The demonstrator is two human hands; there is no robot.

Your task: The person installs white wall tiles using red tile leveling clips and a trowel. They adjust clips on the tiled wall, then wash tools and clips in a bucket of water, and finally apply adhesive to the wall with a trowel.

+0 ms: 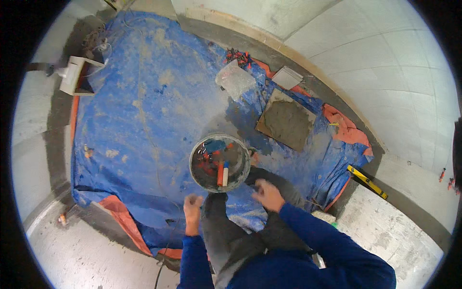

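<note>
Near the front of the blue sheet, a round bucket (192, 168) stands before my legs. It holds dark water with several small red pieces, a bluish item at its far side, and a red handle (220, 174) beside a blue-and-white handle (225, 176). My left hand (193, 204) hovers to the left of my knee, just below the bucket's near left rim. Its fingers look curled and blurred, so I cannot make out whether anything is in them. To the right of the bucket, above my thigh, my right hand (267, 194) hangs with fingers apart and nothing visible in it.
A board (262, 126) bearing grey mortar lies at the right, near a stack of white tiles (287, 77). Beyond are a clear plastic bag (235, 79) and red and black clips (239, 56). A yellow spirit level (367, 182) rests at right; a white box (73, 77) stands far left.
</note>
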